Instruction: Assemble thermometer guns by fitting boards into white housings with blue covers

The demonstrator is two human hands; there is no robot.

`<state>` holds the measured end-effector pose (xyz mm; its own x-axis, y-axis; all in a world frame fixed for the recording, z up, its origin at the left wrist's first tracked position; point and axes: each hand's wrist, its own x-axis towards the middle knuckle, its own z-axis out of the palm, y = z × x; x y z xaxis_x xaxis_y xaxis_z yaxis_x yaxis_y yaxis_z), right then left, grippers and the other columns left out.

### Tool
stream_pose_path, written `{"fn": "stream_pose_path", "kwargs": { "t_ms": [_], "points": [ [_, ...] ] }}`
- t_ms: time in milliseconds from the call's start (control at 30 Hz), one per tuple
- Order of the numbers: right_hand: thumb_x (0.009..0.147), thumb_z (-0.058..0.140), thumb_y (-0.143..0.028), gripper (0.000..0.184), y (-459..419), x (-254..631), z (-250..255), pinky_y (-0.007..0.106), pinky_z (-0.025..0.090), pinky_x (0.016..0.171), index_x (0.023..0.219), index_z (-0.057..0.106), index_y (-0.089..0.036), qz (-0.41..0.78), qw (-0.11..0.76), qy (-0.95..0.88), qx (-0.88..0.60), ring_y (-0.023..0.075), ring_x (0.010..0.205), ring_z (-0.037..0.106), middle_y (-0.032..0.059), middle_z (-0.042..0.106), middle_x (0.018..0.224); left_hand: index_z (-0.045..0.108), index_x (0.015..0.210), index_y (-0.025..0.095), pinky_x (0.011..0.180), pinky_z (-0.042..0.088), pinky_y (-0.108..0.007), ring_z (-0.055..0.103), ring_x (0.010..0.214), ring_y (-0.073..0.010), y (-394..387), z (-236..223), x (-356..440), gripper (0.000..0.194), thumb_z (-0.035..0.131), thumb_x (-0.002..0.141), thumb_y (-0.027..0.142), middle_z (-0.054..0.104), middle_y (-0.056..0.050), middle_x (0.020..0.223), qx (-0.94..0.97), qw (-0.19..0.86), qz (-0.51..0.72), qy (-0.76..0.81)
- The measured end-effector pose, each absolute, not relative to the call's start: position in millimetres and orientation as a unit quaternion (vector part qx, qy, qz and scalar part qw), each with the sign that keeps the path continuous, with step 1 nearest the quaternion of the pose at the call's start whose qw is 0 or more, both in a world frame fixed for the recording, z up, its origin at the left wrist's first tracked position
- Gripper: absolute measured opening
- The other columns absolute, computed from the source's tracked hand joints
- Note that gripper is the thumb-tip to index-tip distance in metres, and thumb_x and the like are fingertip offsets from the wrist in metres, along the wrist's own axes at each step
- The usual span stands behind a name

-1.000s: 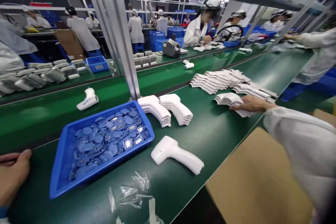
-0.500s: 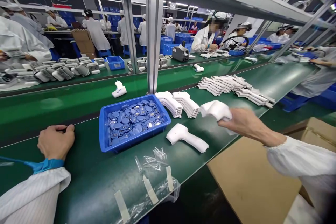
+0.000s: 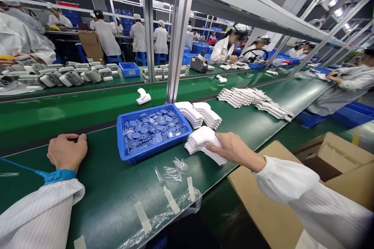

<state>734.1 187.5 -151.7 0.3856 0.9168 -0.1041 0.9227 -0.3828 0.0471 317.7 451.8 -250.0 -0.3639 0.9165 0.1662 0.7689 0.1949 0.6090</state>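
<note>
My right hand (image 3: 233, 148) grips the handle side of a white plastic gun-shaped shell half (image 3: 201, 134). This shell lies over a similar white shell (image 3: 214, 156), whose lower edge shows beneath it. My left hand (image 3: 67, 151) rests on the green bench at the left, loosely curled, with a blue wrist strap (image 3: 60, 176) around the wrist. Nothing shows between its thumb and forefinger. Between my hands stands a blue bin (image 3: 137, 158) of small blue plastic pieces (image 3: 152, 130). Two stacks of nested white shells (image 3: 194, 114) touch its right end.
More white shell stacks (image 3: 242, 97) lie farther right. Clear plastic scraps (image 3: 177, 169) and tape strips (image 3: 142, 218) are at the front edge. A cardboard box (image 3: 263, 202) is below right. Beyond a metal post (image 3: 179, 39), a white-blue gun-shaped piece (image 3: 143, 96) lies on the belt; co-workers sit behind.
My right hand has moved left and down with its shell, bringing it over the shell on the bench. My left hand stays curled in place. The camera view has shifted slightly.
</note>
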Motion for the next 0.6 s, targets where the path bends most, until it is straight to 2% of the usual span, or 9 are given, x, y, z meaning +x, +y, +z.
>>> {"fn": "stream_pose_path", "kwargs": {
  "t_ms": [133, 267, 367, 600],
  "points": [
    [0.094, 0.051, -0.064, 0.046, 184.3, 732.4, -149.9, 0.03, 0.035, 0.061, 0.102, 0.061, -0.02, -0.042, 0.019, 0.551, 0.833, 0.027, 0.081, 0.069, 0.0116, 0.074, 0.092, 0.072, 0.108, 0.012, 0.101, 0.049, -0.053, 0.061, 0.112, -0.0388, 451.4, -251.3, 317.5, 0.048, 0.06, 0.081, 0.049, 0.067, -0.018, 0.109, 0.556, 0.109, 0.321, 0.759],
    [0.098, 0.044, -0.06, 0.042, 180.0, 731.0, -148.7, 0.031, 0.033, 0.06, 0.087, 0.061, -0.023, -0.037, -0.018, 0.554, 0.832, 0.0242, 0.071, 0.065, 0.0074, 0.071, 0.079, 0.072, 0.11, 0.012, 0.099, 0.05, -0.052, 0.062, 0.109, -0.0366, 450.0, -249.9, 318.2, 0.048, 0.058, 0.083, 0.049, 0.068, -0.018, 0.107, 0.563, 0.107, 0.31, 0.759],
    [0.099, 0.043, -0.057, 0.041, 176.6, 728.2, -149.9, 0.031, 0.03, 0.059, 0.079, 0.057, -0.023, -0.014, -0.009, 0.554, 0.832, 0.0232, 0.066, 0.062, 0.0067, 0.068, 0.072, 0.071, 0.11, 0.011, 0.1, 0.049, -0.054, 0.061, 0.111, -0.0382, 449.7, -249.5, 318.3, 0.05, 0.06, 0.082, 0.05, 0.066, -0.019, 0.111, 0.562, 0.113, 0.314, 0.757],
    [0.095, 0.045, -0.064, 0.047, 188.8, 744.4, -124.6, 0.033, 0.032, 0.057, 0.07, 0.054, -0.025, 0.023, -0.034, 0.526, 0.85, 0.0218, 0.061, 0.056, 0.0048, 0.062, 0.065, 0.072, 0.108, 0.011, 0.099, 0.05, -0.056, 0.061, 0.113, -0.0417, 453.6, -253.5, 316.3, 0.047, 0.062, 0.08, 0.048, 0.068, -0.019, 0.11, 0.555, 0.11, 0.321, 0.759]
  ]
}}
